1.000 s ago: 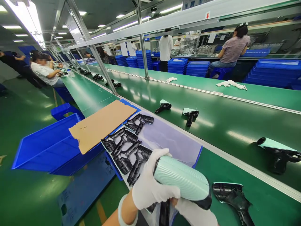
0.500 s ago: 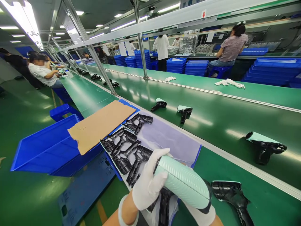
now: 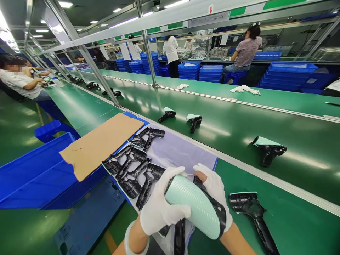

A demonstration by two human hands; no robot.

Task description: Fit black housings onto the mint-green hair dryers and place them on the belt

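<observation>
Left of the purple-lined tray (image 3: 186,147), I have a blue bin (image 3: 23,180) low by the floor, and between it and the tray a torn cardboard sheet (image 3: 102,143) lying flat. On the tray's left part I see black shell halves (image 3: 131,157) lying flat with their hollow insides up, packed close, I suppose so that they stay steady; the soft liner probably keeps their outer faces from scuffing. Over the tray's near edge, my left hand (image 3: 159,210), in a white glove, wraps one end of the mint-green casing (image 3: 195,205), thumb across its ribbed face. The casing is tilted above the tray's near right corner. My right hand (image 3: 216,189), gloved but with a bare thumb tip, cups its black far side and other end; the spread grip seems meant to keep the long body from rolling. Some fingertips are hidden beneath, and I can't tell whether the black handle (image 3: 179,237) below belongs to it. Right of the tray, a loose black half (image 3: 245,203) rests on the green tabletop, handle pointing back, perhaps for easy reach. Beyond, farther right, a mint-and-black unit (image 3: 269,150) sits on the belt.
</observation>
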